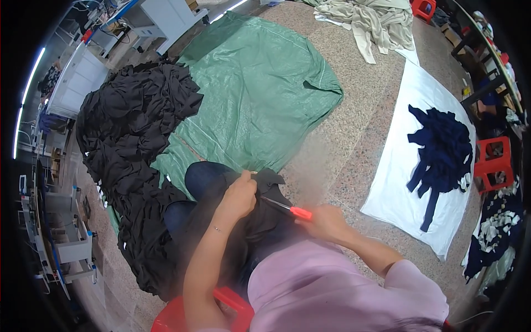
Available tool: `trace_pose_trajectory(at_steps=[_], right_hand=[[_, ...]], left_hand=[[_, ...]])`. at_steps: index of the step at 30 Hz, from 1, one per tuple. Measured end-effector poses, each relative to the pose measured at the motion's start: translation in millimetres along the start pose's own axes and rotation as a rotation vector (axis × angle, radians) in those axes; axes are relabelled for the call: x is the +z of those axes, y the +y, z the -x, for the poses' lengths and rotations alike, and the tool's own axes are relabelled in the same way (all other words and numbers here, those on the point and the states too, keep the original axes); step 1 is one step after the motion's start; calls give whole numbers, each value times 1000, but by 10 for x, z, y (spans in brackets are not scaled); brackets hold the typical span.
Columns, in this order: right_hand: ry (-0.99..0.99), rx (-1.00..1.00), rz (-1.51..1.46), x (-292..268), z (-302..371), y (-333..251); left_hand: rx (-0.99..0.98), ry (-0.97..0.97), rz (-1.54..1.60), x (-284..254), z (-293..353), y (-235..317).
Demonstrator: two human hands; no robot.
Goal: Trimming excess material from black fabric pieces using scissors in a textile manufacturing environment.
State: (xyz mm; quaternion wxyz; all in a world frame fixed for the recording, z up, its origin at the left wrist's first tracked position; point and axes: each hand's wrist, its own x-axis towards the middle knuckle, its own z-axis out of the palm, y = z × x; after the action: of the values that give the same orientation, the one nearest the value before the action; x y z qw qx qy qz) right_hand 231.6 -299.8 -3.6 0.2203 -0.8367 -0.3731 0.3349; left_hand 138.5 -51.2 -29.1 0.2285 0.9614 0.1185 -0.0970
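My right hand (326, 222) is closed around a red-handled tool (301, 213) with a thin metal shaft. The shaft points left, over dark cloth (269, 221) spread across my lap; whether it is a screwdriver or a blade I cannot make out. My left hand (240, 196) is closed on the same cloth, just left of the tool's tip. A small yellowish bit shows by its fingertips. To the left, a large heap of dark garment pieces (138, 105) lies partly on a green plastic sheet (260, 83) and runs down beside my knees.
I sit on a red plastic stool (238, 304). At right, navy cloth pieces (442, 146) lie on a white sheet (387, 182), near another red stool (494, 164). Beige cloth (376, 25) is piled at the back. White work tables (166, 22) stand at left.
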Motion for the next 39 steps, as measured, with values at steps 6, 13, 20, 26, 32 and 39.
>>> trace_pose_trajectory(at_steps=[6, 13, 20, 26, 32, 39], right_hand=[[9, 15, 18, 25, -15, 24], [171, -32, -128, 257, -90, 129], [246, -274, -134, 524, -262, 238], [361, -328, -386, 722, -595, 383], [512, -353, -426, -159, -778, 147], [306, -281, -51, -392, -1533, -419]], left_hand=[[28, -48, -33, -46, 1, 58], [49, 4, -49, -93, 129, 117], [-85, 788, 135, 132, 1180, 268], [-255, 666, -189, 652, 1508, 315], [-480, 865, 1177, 245, 1757, 232], [-374, 941, 413, 39, 1337, 110]])
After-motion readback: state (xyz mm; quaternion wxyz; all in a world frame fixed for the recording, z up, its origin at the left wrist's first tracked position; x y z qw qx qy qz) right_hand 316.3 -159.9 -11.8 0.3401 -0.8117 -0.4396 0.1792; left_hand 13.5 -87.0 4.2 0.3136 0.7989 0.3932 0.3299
